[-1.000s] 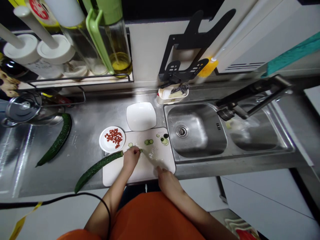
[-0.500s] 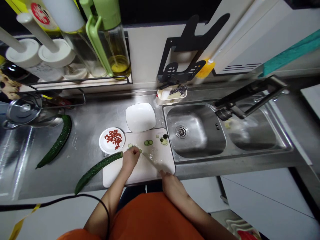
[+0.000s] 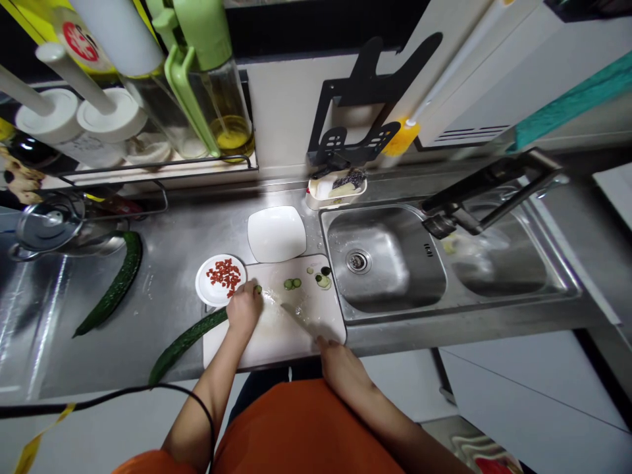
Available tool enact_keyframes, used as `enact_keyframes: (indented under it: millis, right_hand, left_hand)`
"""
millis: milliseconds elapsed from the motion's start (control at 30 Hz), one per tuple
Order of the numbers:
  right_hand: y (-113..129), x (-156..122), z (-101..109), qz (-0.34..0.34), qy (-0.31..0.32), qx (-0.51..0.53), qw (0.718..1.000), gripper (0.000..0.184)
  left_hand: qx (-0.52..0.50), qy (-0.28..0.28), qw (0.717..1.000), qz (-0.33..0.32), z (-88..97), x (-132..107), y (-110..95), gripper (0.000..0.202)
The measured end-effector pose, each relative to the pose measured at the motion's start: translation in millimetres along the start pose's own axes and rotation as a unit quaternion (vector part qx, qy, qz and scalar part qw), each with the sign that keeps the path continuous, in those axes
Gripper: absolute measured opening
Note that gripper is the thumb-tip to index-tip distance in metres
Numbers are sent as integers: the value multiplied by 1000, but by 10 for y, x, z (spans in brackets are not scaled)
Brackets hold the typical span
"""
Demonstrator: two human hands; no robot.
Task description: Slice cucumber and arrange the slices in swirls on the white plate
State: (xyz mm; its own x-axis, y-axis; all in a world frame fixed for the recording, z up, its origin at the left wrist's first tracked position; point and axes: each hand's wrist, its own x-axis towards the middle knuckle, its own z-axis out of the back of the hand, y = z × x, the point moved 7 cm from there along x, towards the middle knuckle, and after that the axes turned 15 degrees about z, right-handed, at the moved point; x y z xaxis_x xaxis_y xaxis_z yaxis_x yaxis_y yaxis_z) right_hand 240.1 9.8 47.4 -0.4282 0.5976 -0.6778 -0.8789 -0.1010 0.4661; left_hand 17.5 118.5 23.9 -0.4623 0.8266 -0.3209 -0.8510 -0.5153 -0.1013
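Observation:
My left hand [image 3: 243,307] rests with curled fingers on the cut end of a long cucumber [image 3: 187,342] that lies across the left edge of the white cutting board [image 3: 276,332]. A small slice sits at its fingertips. My right hand [image 3: 340,365] grips the handle of a knife [image 3: 297,316] whose blade points up-left over the board, toward my left hand. A few cucumber slices [image 3: 292,284] and end pieces [image 3: 323,279] lie near the board's far edge.
A round white plate of red bits [image 3: 220,280] and a square white dish [image 3: 276,234] stand beyond the board. A second cucumber [image 3: 111,289] lies at left by a pot lid [image 3: 47,224]. The double sink [image 3: 390,263] with its faucet [image 3: 486,187] is at right; bottles stand on a rack [image 3: 162,158].
My left hand slid left along the cucumber, toward the plate of red bits, now covering its cut end. The knife blade stays over the board, barely moved.

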Motion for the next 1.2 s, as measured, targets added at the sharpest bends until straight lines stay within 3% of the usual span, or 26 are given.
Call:
enact_keyframes:
  millis: [133, 267, 367, 500, 800, 1200]
  right_hand:
    - [-13, 6, -6, 4, 2, 5, 1000, 44]
    - [-41, 11, -10, -3, 0, 2, 1000, 45]
    - [-49, 15, -2, -5, 0, -1, 1000, 45]
    - [-58, 22, -5, -5, 7, 2, 1000, 43]
    - [-91, 39, -24, 12, -4, 4, 1000, 41]
    - [-60, 32, 64, 1, 17, 6, 1000, 40]
  left_hand:
    - [-47, 11, 997, -52, -41, 8, -123, 31]
    - [-110, 78, 980, -149, -163, 0, -417, 31]
    - [-105, 123, 973, -167, -268, -10, -601, 31]
    - [-86, 137, 973, -162, -336, -28, -728, 27]
    - [-105, 127, 973, -164, -319, -42, -763, 18]
    - [-144, 174, 967, -120, -317, -15, -664, 14]
